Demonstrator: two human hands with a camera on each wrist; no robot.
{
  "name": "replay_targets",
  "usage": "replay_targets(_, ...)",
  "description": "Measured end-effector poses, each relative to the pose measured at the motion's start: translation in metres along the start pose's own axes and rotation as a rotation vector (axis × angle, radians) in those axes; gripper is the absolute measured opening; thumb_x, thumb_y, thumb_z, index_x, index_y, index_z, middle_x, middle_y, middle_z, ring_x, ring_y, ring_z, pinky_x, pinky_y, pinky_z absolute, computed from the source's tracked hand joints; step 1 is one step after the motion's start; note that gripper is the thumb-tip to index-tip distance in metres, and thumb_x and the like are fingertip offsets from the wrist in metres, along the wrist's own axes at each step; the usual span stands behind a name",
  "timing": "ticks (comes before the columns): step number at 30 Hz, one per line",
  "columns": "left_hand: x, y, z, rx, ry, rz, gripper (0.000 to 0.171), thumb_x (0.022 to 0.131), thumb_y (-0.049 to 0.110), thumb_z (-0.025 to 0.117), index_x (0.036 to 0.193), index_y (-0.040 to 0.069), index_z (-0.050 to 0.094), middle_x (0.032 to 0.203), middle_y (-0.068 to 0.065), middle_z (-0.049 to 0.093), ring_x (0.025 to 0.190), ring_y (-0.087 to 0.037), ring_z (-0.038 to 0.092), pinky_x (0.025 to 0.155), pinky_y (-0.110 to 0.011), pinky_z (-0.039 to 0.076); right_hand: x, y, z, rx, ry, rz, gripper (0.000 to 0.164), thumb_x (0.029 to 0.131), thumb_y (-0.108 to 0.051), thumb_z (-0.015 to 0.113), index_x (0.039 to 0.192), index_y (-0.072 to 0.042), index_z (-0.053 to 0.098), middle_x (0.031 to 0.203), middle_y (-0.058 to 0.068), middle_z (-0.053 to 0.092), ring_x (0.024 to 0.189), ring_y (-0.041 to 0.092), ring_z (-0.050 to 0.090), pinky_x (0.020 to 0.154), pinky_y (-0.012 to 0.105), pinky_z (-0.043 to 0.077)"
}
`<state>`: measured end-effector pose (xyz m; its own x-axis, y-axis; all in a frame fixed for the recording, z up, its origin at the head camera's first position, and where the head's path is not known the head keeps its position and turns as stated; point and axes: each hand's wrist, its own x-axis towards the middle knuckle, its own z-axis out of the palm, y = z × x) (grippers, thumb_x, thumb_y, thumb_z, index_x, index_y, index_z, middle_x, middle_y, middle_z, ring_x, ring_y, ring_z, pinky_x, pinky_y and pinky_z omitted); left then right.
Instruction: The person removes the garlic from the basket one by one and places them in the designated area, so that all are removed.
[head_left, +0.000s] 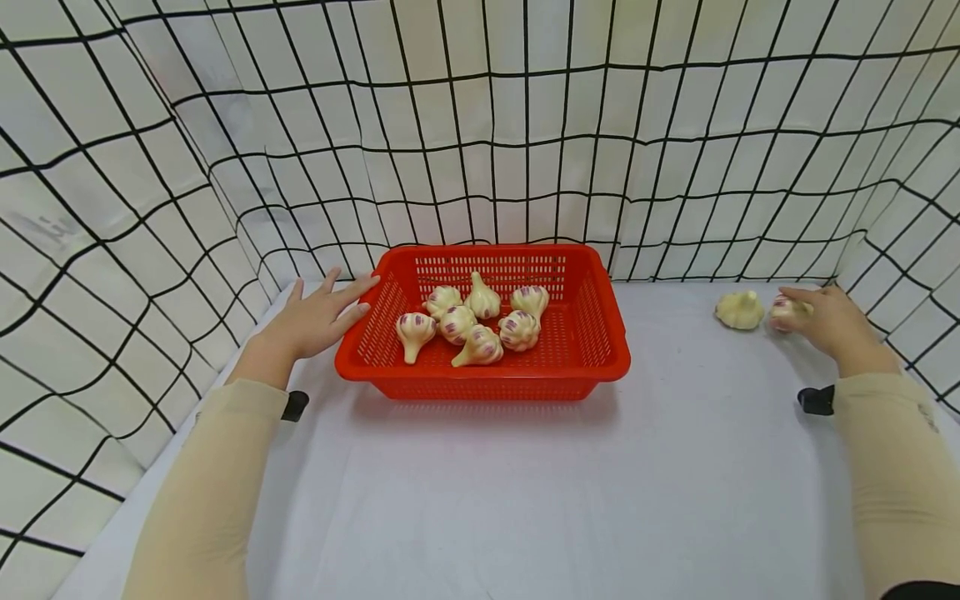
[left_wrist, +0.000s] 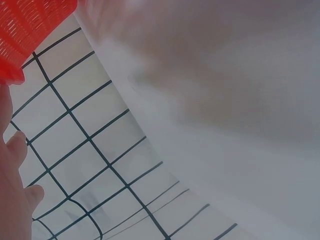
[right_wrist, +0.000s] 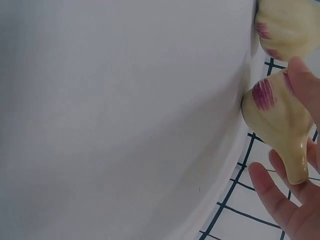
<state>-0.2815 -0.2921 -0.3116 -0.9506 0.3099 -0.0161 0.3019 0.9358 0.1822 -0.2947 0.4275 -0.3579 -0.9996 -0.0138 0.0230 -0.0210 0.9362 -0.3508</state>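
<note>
My right hand (head_left: 836,325) grips a garlic bulb (head_left: 787,313) on the white table at the far right. In the right wrist view this garlic bulb (right_wrist: 275,107) is cream with purple streaks, its stem lying among my fingers (right_wrist: 272,192). Just left of it rests another garlic bulb (head_left: 739,310). My left hand (head_left: 318,317) is spread out beside the red basket (head_left: 483,388), its fingertips at the left rim. Inside the basket lie several garlic bulbs (head_left: 480,345), with their stems pointing different ways.
A black grid net (head_left: 525,146) over white sheeting rises behind the table and along both sides. The white tablecloth (head_left: 480,492) spreads in front of the basket. Black wrist straps (head_left: 816,400) show at both sleeves.
</note>
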Motion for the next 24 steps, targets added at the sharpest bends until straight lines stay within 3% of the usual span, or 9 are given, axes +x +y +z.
replay_targets(8, 0.000, 0.000, 0.000, 0.000, -0.005, -0.007, 0.067, 0.108, 0.058, 0.029, 0.165, 0.024, 0.021, 0.166, -0.019, 0.025, 0.154, -0.045, -0.002, 0.114, -0.071, -0.015, 0.006, 0.004, 0.000, -0.013, -0.057, 0.009, 0.086, 0.103, -0.060, 0.049, 0.158, 0.000, 0.023, 0.140, 0.052, 0.017, 0.123, 0.073, 0.025, 0.095, 0.081, 0.032)
replay_targets(15, -0.001, 0.000, 0.001, 0.004, 0.001, -0.013, 0.068, 0.107, 0.059, 0.029, 0.165, 0.024, 0.021, 0.166, -0.019, 0.025, 0.154, -0.045, -0.001, 0.114, -0.071, -0.014, 0.009, 0.001, -0.003, -0.048, -0.102, -0.017, 0.079, 0.108, -0.052, 0.038, 0.158, 0.005, 0.016, 0.137, 0.053, 0.019, 0.122, 0.074, 0.023, 0.096, 0.081, 0.030)
replay_targets(21, -0.001, 0.000, 0.002, -0.002, -0.003, -0.013, 0.068, 0.107, 0.058, 0.029, 0.165, 0.024, 0.021, 0.167, -0.018, 0.024, 0.155, -0.045, -0.003, 0.114, -0.070, -0.015, 0.009, -0.004, -0.005, -0.075, -0.064, -0.037, 0.074, 0.106, -0.036, 0.054, 0.153, 0.011, 0.022, 0.138, 0.054, 0.022, 0.124, 0.072, 0.026, 0.101, 0.079, 0.029)
replay_targets(24, 0.000, -0.001, 0.002, -0.002, -0.001, -0.012, 0.068, 0.107, 0.059, 0.029, 0.165, 0.024, 0.021, 0.167, -0.018, 0.024, 0.155, -0.045, -0.003, 0.114, -0.070, -0.015, 0.008, -0.007, -0.007, -0.022, -0.046, -0.031, 0.073, 0.101, -0.031, 0.064, 0.149, 0.012, 0.029, 0.139, 0.050, 0.027, 0.124, 0.067, 0.032, 0.102, 0.077, 0.030)
